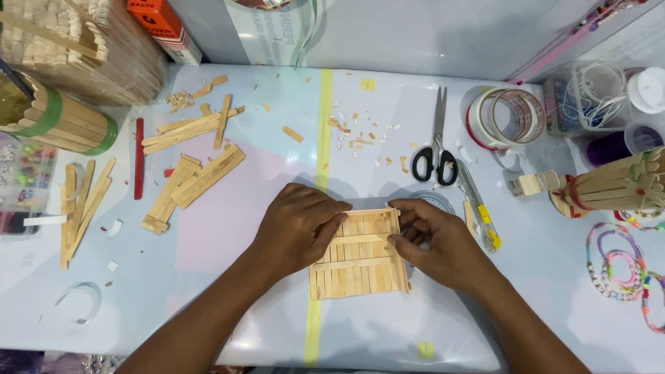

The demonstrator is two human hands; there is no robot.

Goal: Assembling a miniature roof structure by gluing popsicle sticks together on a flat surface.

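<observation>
Resting flat on the pale surface, a square panel of wooden sticks lies between two hands. The left hand presses its fingers on the panel's left edge; the right hand pinches the right edge in a narrow grip. Scissors lie just beyond.

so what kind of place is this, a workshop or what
Probably a hobby craft table: both hands, left hand and right hand, press a craft-stick panel, with scissors, tape rolls and bead bracelets nearby.
</observation>
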